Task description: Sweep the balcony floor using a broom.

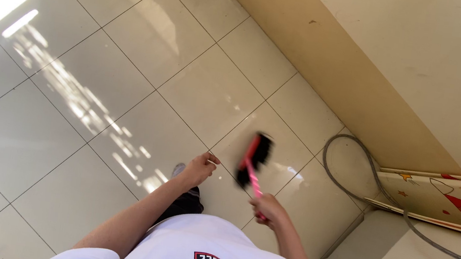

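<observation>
While right hand (269,207) grips broom (254,161) (near wall (333,72)).

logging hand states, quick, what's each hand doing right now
Left hand: loosely closed, pinching something small and pale; what it is cannot be told.
Right hand: closed on the pink broom handle.

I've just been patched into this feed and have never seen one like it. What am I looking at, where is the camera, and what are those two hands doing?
There is no machine here: a person wears one camera on the head, and it looks straight down past their white shirt to a glossy tiled floor. The right hand grips the pink handle of a broom, whose dark bristles are blurred just above the tiles. The left hand hangs loosely and holds a small pale thing, too small to tell what. A grey hose curls on the floor by the beige wall, next to a painted board.
</observation>
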